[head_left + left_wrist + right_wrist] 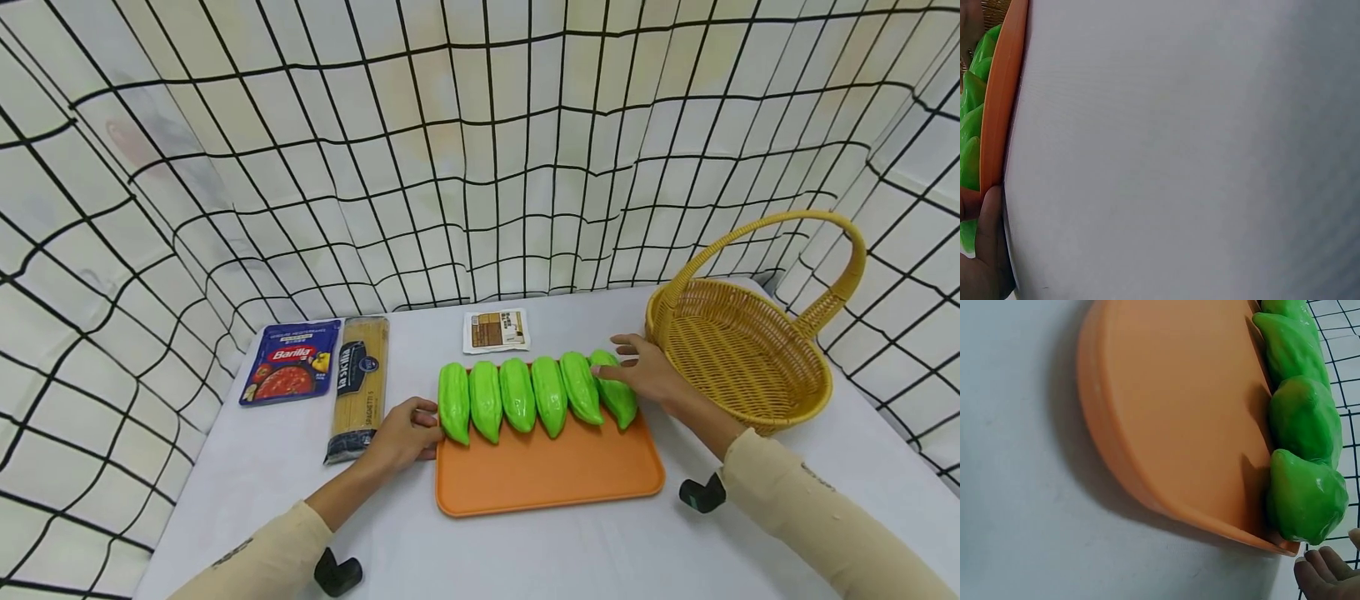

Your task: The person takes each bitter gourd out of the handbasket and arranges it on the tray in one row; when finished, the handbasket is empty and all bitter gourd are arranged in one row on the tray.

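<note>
An orange tray [547,475] lies on the white table, with several glossy green pepper-like vegetables [551,396] in a row along its far side, tips toward me. At the tray's left rim is my left hand [405,433]. The left wrist view has its thumb [990,228] against the outside of the rim and a finger reaching over it, beside the leftmost vegetable. My right hand [645,367] is at the tray's far right, fingers spread by the rightmost vegetable [618,396]. In the right wrist view its fingertips [1319,565] lie close to that vegetable; contact is unclear.
A yellow wicker basket [817,400] with a tall handle stands right of the tray. On the left are a spaghetti pack [360,392] and a blue Barilla pouch [292,362]. Behind the tray lies a small white-and-brown packet [497,331]. Black netting over white cloth surrounds the table.
</note>
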`<act>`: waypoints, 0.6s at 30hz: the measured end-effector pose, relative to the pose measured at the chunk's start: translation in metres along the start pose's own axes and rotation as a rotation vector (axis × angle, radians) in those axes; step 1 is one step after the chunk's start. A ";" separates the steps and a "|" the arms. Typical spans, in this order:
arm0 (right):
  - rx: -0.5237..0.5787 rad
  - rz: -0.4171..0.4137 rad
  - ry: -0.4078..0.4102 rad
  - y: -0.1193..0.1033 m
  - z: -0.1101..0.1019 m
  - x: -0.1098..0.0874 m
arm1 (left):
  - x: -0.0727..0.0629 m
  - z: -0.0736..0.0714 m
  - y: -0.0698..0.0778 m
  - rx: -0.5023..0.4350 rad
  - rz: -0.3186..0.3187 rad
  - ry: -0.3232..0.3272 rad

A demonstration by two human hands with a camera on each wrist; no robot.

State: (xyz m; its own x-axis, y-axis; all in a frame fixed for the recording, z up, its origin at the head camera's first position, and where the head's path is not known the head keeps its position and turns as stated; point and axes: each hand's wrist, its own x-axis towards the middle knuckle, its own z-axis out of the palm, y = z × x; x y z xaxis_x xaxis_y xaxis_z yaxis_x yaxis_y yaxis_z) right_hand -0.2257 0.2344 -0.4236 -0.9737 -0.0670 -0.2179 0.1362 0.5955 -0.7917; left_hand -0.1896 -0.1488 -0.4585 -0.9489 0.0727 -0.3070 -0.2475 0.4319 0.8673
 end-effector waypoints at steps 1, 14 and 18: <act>0.000 -0.005 -0.004 0.000 0.000 -0.002 | 0.000 0.000 0.000 0.000 0.001 0.000; 0.009 -0.113 -0.035 0.002 -0.007 -0.023 | -0.001 -0.002 0.000 0.009 0.000 -0.004; 0.012 -0.152 -0.052 0.003 -0.008 -0.031 | -0.002 -0.004 0.000 0.024 -0.009 -0.003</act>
State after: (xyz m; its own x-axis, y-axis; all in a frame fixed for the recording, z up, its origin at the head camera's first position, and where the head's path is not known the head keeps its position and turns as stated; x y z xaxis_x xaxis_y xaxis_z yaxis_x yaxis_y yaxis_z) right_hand -0.1970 0.2447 -0.4143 -0.9724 -0.1974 -0.1244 -0.0093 0.5657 -0.8245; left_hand -0.1879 -0.1525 -0.4565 -0.9461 0.0719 -0.3159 -0.2510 0.4538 0.8550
